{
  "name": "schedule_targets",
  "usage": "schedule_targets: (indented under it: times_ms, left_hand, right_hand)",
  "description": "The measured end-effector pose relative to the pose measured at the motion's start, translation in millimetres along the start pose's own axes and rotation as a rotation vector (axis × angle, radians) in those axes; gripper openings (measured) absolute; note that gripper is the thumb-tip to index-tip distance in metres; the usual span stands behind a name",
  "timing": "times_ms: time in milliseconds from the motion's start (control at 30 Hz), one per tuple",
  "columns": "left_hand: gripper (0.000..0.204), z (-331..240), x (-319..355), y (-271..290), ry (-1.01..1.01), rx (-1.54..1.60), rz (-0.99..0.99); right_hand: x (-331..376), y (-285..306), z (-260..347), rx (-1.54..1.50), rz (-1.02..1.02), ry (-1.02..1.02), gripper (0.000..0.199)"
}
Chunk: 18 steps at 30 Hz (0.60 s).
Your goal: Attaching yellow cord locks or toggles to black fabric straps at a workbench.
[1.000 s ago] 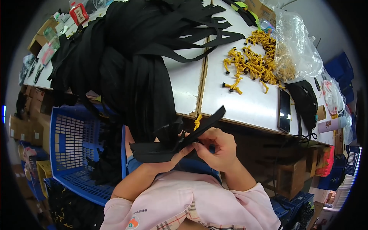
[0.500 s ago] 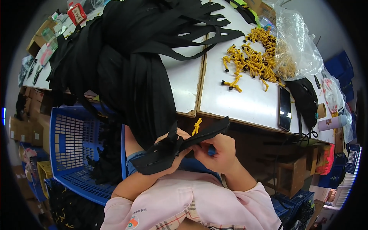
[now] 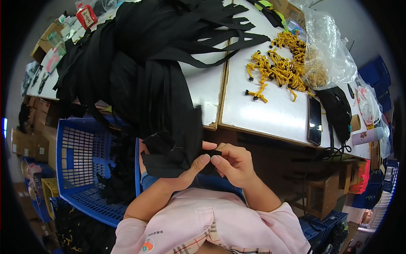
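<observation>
Both my hands meet just below the front edge of the white table (image 3: 270, 112). My left hand (image 3: 188, 171) and my right hand (image 3: 234, 163) pinch the same black fabric strap (image 3: 169, 158), which is folded and bunched between the fingers. Above them a large heap of black straps (image 3: 144, 63) spills off the table's edge toward my lap. A pile of yellow cord pieces with black ends (image 3: 279, 67) lies further back on the right half of the table.
A blue plastic crate (image 3: 84, 169) with black straps in it stands at my left. A black phone (image 3: 315, 120), a clear plastic bag (image 3: 327, 51), a black pouch (image 3: 338, 110) and a small bottle (image 3: 366, 136) lie on the right. Cardboard boxes line the floor.
The strap stuck out long to the right with a yellow piece by it. Now it is folded short between both hands, and the yellow piece no longer shows.
</observation>
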State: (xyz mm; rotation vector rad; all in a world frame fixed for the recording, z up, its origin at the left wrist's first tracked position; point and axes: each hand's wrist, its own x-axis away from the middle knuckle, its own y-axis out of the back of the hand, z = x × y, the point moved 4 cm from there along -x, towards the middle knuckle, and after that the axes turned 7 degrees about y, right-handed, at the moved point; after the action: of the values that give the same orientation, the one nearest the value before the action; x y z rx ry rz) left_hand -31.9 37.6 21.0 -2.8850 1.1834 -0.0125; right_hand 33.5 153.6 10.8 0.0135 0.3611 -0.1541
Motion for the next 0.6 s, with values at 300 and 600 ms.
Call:
schedule_targets:
  times_ms: [300,600]
  left_hand:
    - [0.023,26,2,4,0.408,0.27,-0.058]
    - [0.018,12,-5,17,-0.011,0.1,-0.303]
  right_hand:
    - [3,-3,-9,-0.113,-0.139,-0.078,0.009]
    - [-6,-17,-4,0.215,0.428,0.01,0.019]
